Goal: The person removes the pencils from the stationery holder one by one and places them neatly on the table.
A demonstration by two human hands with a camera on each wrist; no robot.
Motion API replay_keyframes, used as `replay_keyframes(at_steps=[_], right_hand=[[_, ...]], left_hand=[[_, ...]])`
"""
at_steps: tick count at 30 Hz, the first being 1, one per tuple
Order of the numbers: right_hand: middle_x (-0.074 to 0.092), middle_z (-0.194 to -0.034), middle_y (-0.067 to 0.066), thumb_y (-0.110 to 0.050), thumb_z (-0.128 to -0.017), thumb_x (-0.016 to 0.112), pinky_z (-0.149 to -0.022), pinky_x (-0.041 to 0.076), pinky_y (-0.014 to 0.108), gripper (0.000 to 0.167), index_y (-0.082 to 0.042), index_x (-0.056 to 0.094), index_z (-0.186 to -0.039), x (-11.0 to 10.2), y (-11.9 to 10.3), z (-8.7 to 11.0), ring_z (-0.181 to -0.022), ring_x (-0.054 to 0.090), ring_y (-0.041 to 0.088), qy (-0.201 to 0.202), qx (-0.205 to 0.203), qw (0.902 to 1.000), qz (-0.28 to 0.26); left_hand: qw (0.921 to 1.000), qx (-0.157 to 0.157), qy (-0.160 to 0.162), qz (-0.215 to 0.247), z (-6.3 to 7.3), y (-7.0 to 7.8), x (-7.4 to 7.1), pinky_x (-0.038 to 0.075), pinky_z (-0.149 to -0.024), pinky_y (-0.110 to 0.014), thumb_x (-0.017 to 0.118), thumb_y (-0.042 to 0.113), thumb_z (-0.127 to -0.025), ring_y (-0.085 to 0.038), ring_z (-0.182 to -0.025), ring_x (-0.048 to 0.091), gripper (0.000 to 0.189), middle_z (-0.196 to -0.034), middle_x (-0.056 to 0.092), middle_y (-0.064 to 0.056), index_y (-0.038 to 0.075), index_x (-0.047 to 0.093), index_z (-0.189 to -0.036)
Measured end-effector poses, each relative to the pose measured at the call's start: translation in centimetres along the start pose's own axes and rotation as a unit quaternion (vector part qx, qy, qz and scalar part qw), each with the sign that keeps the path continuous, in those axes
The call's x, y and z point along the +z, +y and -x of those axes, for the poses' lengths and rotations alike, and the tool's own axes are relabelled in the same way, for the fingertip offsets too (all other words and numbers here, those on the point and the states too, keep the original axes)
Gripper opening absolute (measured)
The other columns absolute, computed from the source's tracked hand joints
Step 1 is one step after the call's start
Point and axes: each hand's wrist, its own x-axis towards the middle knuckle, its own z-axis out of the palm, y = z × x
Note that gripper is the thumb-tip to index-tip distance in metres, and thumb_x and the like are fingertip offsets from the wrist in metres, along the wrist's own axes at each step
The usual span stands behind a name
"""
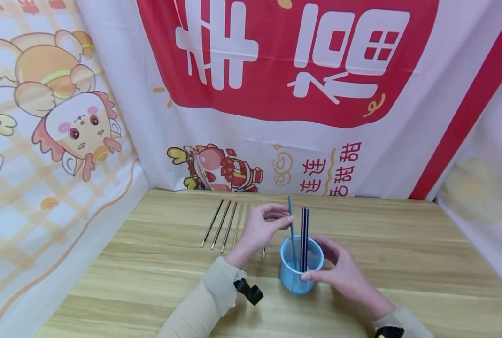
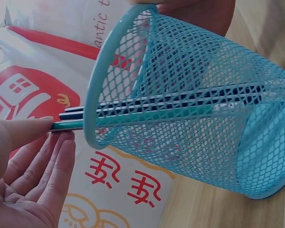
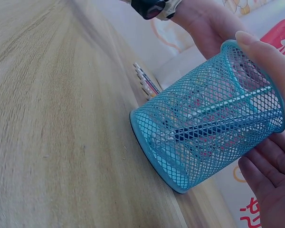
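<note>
A light-blue mesh pencil cup (image 1: 300, 284) stands on the wooden table with two dark striped pencils (image 1: 304, 234) leaning inside. My left hand (image 1: 262, 226) pinches the upper end of a green pencil (image 2: 66, 125) between thumb and fingers; the pencil's lower part is inside the cup, its white eraser end down near the bottom. My right hand (image 1: 344, 268) grips the cup from the right, thumb at the near rim and fingers round the far side. In the right wrist view that thumb (image 3: 263, 52) lies over the rim.
Several pencils (image 1: 223, 225) lie side by side on the table (image 1: 149, 267) left of the cup, partly hidden by the left hand and forearm. Printed cloths (image 1: 276, 117) hang behind and at both sides. A black strap (image 1: 248, 291) is on the left wrist.
</note>
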Motion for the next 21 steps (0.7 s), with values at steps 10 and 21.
replay_keyframes(at_steps=[10, 21], right_hand=[[0.065, -0.150, 0.014, -0.024, -0.081, 0.097, -0.111, 0.051, 0.019, 0.085, -0.008, 0.055, -0.153, -0.1, -0.3, 0.1, -0.137, 0.064, 0.036, -0.005, 0.009, 0.9999, 0.004], [0.065, -0.150, 0.017, -0.020, -0.081, 0.097, -0.111, 0.051, 0.020, 0.084, -0.004, 0.056, -0.152, -0.2, -0.3, 0.1, -0.137, 0.064, 0.038, -0.003, -0.001, 1.0000, -0.001]], left_hand=[[0.9978, 0.029, 0.042, 0.042, -0.1, 0.8, -0.8, 0.068, -0.089, -0.032, 0.079, 0.016, -0.099, -0.021, -0.098, 0.079, 0.032, -0.117, 0.079, -0.017, 0.005, 0.073, -0.128], [0.9841, 0.066, 0.118, 0.116, -0.3, 2.2, -2.7, 0.069, -0.087, -0.030, 0.077, 0.003, -0.098, -0.010, -0.088, 0.076, 0.029, -0.110, 0.078, -0.017, -0.004, 0.071, -0.126]])
